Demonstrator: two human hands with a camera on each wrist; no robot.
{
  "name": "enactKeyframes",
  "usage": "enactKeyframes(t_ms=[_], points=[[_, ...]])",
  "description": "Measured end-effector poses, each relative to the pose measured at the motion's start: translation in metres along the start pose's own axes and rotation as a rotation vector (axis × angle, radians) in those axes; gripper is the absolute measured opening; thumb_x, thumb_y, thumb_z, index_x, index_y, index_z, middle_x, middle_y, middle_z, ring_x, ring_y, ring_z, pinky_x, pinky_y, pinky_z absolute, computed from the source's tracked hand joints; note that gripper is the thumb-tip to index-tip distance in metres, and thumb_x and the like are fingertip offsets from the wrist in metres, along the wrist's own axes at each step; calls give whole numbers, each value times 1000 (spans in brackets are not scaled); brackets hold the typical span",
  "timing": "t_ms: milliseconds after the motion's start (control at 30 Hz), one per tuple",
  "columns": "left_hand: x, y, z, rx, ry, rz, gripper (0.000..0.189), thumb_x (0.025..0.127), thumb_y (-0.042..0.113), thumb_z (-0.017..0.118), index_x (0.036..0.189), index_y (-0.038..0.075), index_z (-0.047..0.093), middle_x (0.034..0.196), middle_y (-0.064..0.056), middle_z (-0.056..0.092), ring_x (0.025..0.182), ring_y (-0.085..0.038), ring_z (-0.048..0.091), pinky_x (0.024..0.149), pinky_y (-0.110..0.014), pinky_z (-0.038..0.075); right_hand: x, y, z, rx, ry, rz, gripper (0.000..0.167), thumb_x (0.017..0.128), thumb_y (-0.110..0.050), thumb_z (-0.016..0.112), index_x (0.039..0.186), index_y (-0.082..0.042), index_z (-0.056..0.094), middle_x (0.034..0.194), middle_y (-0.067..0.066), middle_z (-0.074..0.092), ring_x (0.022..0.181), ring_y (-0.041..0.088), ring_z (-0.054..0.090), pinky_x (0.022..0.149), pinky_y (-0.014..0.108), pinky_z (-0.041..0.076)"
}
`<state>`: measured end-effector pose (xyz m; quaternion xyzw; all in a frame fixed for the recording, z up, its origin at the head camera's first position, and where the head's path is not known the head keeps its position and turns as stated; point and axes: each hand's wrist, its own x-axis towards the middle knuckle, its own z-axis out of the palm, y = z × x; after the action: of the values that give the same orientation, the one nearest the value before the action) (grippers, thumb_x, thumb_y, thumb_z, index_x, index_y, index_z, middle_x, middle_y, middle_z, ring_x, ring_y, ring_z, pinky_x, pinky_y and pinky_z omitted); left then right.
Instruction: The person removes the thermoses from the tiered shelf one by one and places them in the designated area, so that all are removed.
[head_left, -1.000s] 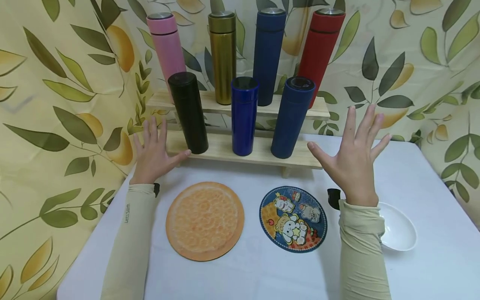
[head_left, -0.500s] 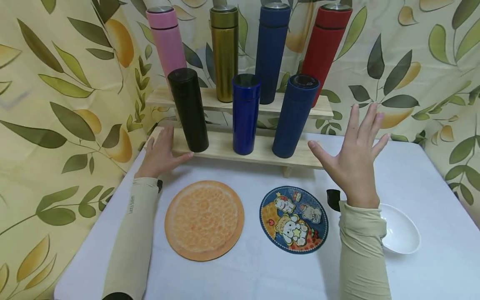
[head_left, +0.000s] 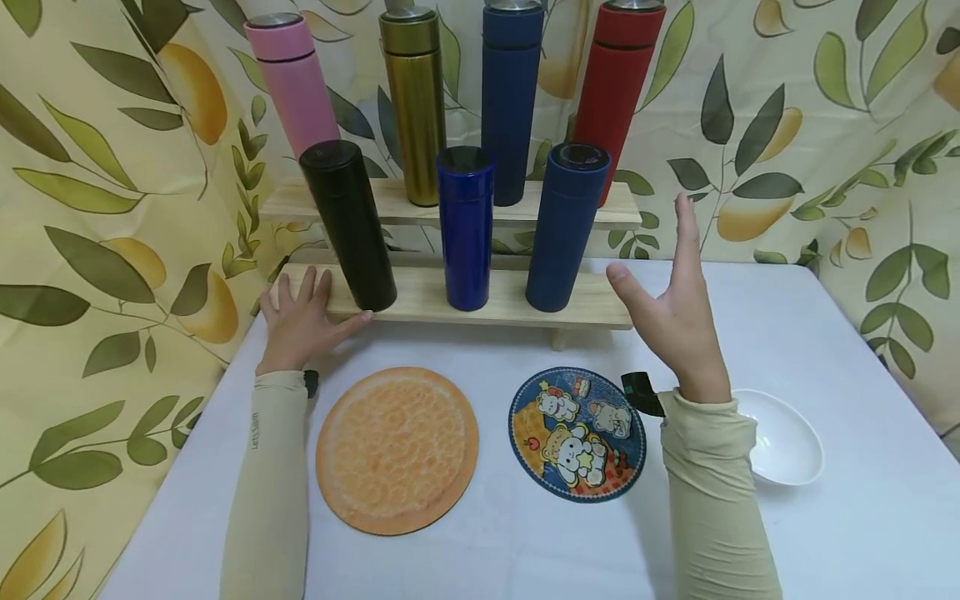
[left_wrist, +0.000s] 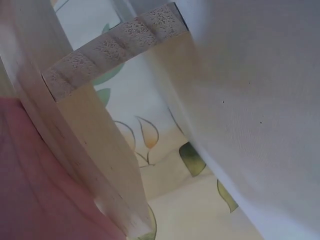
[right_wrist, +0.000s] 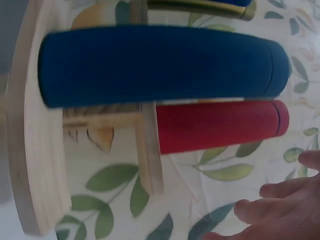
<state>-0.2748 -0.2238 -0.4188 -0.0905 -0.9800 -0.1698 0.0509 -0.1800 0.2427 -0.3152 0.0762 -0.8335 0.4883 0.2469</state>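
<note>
Across the head view, the left hand (head_left: 300, 329) is resting with spread fingers on the left end of the two-tier wooden rack (head_left: 420, 292), while the right hand (head_left: 678, 312) is hovering near the opposite end, open and holding nothing. From the left wrist, skin is touching the wood's edge. From the right wrist, the navy thermos (right_wrist: 160, 65) is standing on the lower board (right_wrist: 42, 150); the loaded rack is probably handling stiff and weighty, that smooth thermos risking a topple, both board ends seemingly offering the best hold.
</note>
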Motion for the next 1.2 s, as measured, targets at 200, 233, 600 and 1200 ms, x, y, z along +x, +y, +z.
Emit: enactKeyframes(t_ms=[200, 233, 600, 1200], points=[[0, -2, 2, -3, 15, 1, 117, 90, 85, 57, 168, 1, 30, 174, -26, 19, 157, -58, 1, 116, -79, -7, 8, -7, 9, 227, -53, 45, 96, 101, -34, 68, 174, -19, 7, 179, 0, 8, 164, 19, 9, 130, 40, 6], [0, -3, 2, -2, 16, 0, 117, 90, 84, 58, 168, 1, 30, 174, -26, 19, 157, -58, 1, 116, -79, -7, 11, -8, 12, 274, -55, 53, 95, 101, -32, 68, 174, -19, 7, 179, 1, 9, 164, 20, 10, 130, 41, 6], [2, -3, 3, 1, 14, -4, 116, 91, 84, 58, 168, 2, 30, 175, -25, 17, 157, -59, 1, 116, -79, -8, 38, -8, 43, 604, -84, 77, 93, 100, -21, 71, 172, -19, 14, 175, 7, 23, 161, 30, 20, 128, 52, 19], [-1, -2, 4, -24, 28, -9, 116, 90, 81, 63, 167, 1, 31, 175, -24, 19, 158, -57, 0, 116, -78, -9, 49, 15, 71, 642, -159, 173, 88, 97, -9, 74, 168, -18, 24, 162, 13, 40, 146, 31, 42, 121, 54, 34]])
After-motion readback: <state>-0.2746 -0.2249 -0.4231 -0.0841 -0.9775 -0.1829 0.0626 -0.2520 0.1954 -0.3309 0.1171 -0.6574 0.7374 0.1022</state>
